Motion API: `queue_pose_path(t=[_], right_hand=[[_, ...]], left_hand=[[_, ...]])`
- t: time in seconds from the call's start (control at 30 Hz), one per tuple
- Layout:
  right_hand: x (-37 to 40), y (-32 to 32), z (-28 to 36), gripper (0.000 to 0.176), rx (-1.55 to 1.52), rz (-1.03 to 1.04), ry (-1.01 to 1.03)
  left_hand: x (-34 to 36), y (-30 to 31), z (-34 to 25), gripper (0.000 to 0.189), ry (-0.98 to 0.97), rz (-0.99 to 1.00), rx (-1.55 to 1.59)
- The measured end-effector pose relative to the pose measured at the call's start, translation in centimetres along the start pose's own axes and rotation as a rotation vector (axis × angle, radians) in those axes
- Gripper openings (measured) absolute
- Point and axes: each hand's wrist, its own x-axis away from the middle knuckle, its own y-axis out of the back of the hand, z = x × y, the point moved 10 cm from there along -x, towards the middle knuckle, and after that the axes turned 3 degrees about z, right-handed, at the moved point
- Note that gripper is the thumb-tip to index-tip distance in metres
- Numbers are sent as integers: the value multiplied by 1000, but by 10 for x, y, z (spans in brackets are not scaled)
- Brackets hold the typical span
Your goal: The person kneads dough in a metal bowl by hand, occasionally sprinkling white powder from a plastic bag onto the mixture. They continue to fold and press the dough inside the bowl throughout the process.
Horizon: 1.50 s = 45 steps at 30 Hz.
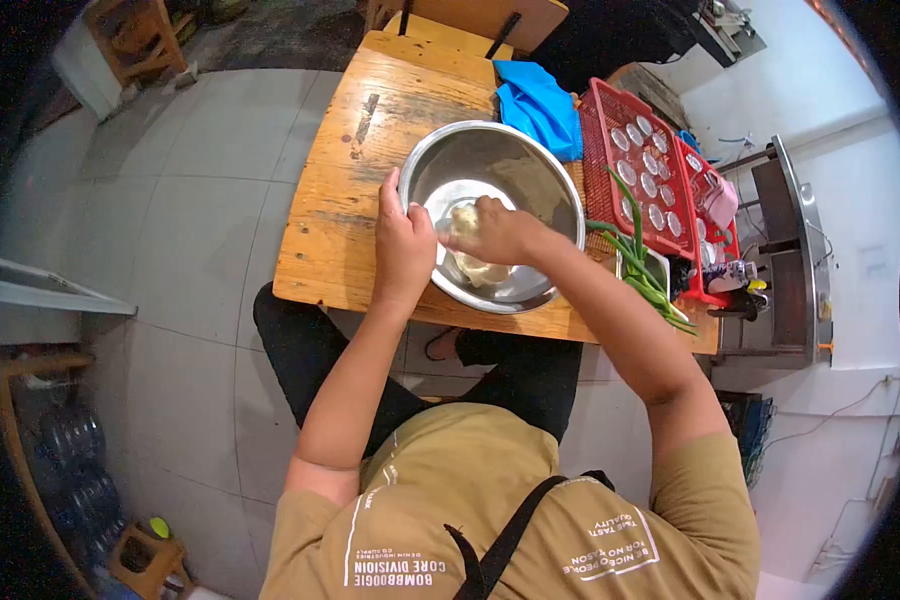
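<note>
A wide steel mixing bowl (525,150) stands on the wooden table, tilted a little in view. My left hand (406,235) grips the bowl's left rim, thumb and fingers around its edge. Inside the bowl lies a lump of pale dough (482,270), and smears of it cling to the far wall. My right hand (495,235) is down in the bowl, its fingers curled into the dough and pressing on it. The fingertips are partly hidden by the dough and the hand itself.
The wooden table (320,210) carries a blue cloth or bag (538,105) behind the bowl. To the right are green onions (642,265) and a red basket (610,110) holding several clear cups. A steel counter (805,240) stands farther right. A small wooden stool (145,565) is at lower left.
</note>
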Motion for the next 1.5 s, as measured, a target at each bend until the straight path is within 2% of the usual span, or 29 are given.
queue_pose_path(t=[0.03,0.1,0.13,0.17,0.23,0.27,0.3,0.37,0.4,0.43,0.5,0.53,0.63,0.67,0.77,0.8,0.97,1.03,1.07,1.1,1.2,1.3,1.37,1.43,1.47,1.5], right_hand=[[1,7,-9,83,9,8,10],[7,-7,-19,99,-278,349,130],[26,14,-11,89,-517,565,14],[28,16,-17,89,-516,563,11],[18,31,-36,75,-586,372,-9],[3,31,-46,69,-303,96,148],[4,32,-42,69,-302,100,151],[10,68,-30,72,-39,-213,191],[4,65,-38,77,-141,-120,90],[0,61,-40,77,-145,-116,91],[-5,42,-42,86,-9,32,80],[-6,19,-46,98,41,238,26],[-10,-11,-54,106,79,300,-13],[-13,-14,-51,114,120,259,5],[-19,-25,-42,117,142,229,25],[-20,-21,-34,116,152,128,55],[-10,-3,-30,102,65,-44,14],[-9,-9,-29,90,-62,53,39],[-10,-15,-33,81,-222,155,52],[-13,-11,-38,81,-219,155,60],[-7,-10,-34,82,-259,448,131],[-8,-8,-42,83,-237,506,196],[-10,-1,-41,78,-292,513,219],[-10,3,-52,71,-495,559,17],[-16,2,-54,67,-359,464,64],[-13,16,-50,75,-220,230,-31]], left_hand=[[1,0,4,51,9,-12,4],[2,1,-1,51,15,1,-54],[2,1,-3,52,24,10,-43],[2,0,-1,52,23,11,-39],[2,-1,1,52,-25,5,-10],[3,-2,3,52,-20,3,-9],[4,-2,2,53,-41,-14,-18],[5,0,1,53,-59,-35,-32],[5,-1,1,53,-55,-29,-49],[5,-1,1,53,-51,-21,-64],[6,-2,2,53,-38,-5,-38],[6,-3,3,53,-26,6,-12],[5,-2,2,52,-20,5,-34],[5,1,-1,52,-11,5,-39],[5,-4,-5,56,18,83,-8],[5,-3,-4,55,10,70,-18],[5,-5,-6,54,38,88,50],[5,-5,-1,54,43,79,31],[3,-5,0,54,11,69,28],[3,-4,4,54,10,61,26],[5,-1,1,54,-34,40,-52],[8,-6,5,55,40,107,45],[10,-7,2,55,41,85,24],[10,-9,-2,56,36,68,-14],[9,-10,0,56,15,48,-34],[8,-11,-1,56,8,53,-28]])
